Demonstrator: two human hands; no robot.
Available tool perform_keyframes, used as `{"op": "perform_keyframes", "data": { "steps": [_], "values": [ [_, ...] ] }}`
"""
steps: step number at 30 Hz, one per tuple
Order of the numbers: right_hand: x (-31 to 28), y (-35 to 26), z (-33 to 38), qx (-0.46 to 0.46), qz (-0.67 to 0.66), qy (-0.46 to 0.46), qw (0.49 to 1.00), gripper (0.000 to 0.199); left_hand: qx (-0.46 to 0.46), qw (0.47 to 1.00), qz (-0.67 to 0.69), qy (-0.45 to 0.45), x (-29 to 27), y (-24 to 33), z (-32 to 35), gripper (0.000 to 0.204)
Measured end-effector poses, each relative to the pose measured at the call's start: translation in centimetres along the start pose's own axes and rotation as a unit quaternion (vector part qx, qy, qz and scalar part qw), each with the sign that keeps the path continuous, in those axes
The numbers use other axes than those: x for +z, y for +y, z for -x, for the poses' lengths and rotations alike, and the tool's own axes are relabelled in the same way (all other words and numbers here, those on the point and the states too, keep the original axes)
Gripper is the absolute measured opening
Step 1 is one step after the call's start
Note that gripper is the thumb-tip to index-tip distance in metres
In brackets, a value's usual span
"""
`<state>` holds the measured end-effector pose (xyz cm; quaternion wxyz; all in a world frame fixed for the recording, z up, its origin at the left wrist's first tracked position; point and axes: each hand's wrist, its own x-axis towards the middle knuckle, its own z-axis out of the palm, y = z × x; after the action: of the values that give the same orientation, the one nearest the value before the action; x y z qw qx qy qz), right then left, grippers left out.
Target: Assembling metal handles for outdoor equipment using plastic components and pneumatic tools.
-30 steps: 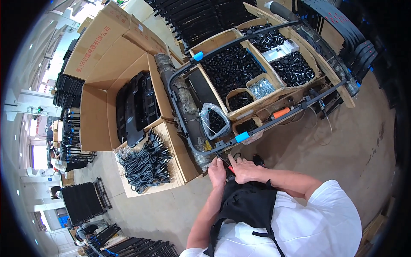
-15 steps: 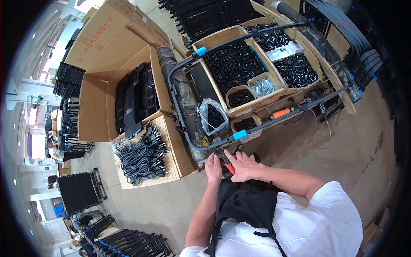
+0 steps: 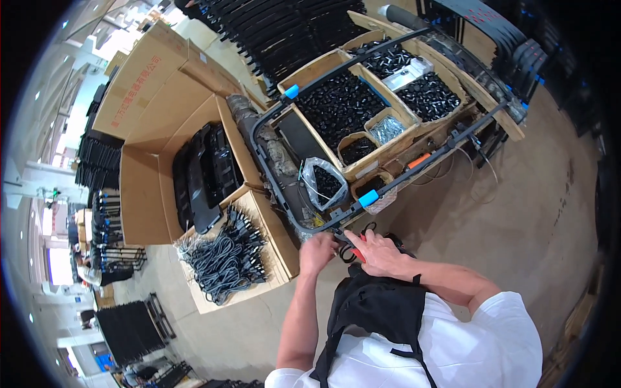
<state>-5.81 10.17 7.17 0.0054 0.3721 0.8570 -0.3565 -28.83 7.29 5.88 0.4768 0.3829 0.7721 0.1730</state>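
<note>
Just below the near corner of a black tubular frame (image 3: 275,187), my two hands work close together. My right hand (image 3: 380,254) is closed around red-handled pliers (image 3: 358,251), whose dark jaws point toward the frame's corner. Beside the jaws, my left hand (image 3: 317,253) has its fingers pinched together; what they hold, if anything, is hidden. A thin black cord (image 3: 370,227) loops near the pliers. Blue sleeves (image 3: 369,198) wrap the frame tube in places.
Under the frame, a wooden tray (image 3: 404,139) holds black caps and screws. A plastic bag (image 3: 323,184) of small black parts lies near its corner. To the left stand an open carton (image 3: 139,194) with black panels and a bundle of cables (image 3: 226,258) on cardboard.
The view has shifted, so the frame and cartons sit differently in it. My left hand has drawn slightly away from the right one; the right keeps the pliers.
</note>
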Motion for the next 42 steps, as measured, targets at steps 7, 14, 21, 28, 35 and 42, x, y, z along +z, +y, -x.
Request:
{"op": "perform_keyframes", "data": {
  "steps": [7, 14, 21, 28, 35, 42],
  "values": [
    [3.2, -4.4, 0.2, 0.066, 0.038, 0.093, 0.993, 0.082, 0.294, 0.821, -0.418, 0.255, -4.9, -0.1, -5.9, 0.045],
    [6.5, -7.3, -0.8, 0.145, 0.06, 0.134, 0.978, 0.09, 0.315, 0.883, -0.328, 0.121, -3.4, -0.3, -8.1, 0.044],
    [8.6, -8.2, -1.5, 0.158, 0.094, 0.196, 0.963, 0.087, 0.276, 0.904, -0.292, 0.144, -2.8, -0.2, -7.8, 0.039],
    [8.4, -9.5, -1.6, 0.175, 0.098, 0.22, 0.955, 0.069, 0.273, 0.914, -0.269, 0.137, -2.7, -0.2, -8.2, 0.038],
    [8.8, -10.7, -3.3, 0.222, 0.123, 0.209, 0.944, 0.066, 0.221, 0.928, -0.269, 0.134, -2.3, 0.4, -8.6, 0.037],
    [7.1, -3.1, -2.3, 0.138, -0.14, 0.132, 0.972, 0.093, 0.221, 0.932, -0.253, 0.134, -2.7, 1.0, -8.6, 0.036]
  ]
}}
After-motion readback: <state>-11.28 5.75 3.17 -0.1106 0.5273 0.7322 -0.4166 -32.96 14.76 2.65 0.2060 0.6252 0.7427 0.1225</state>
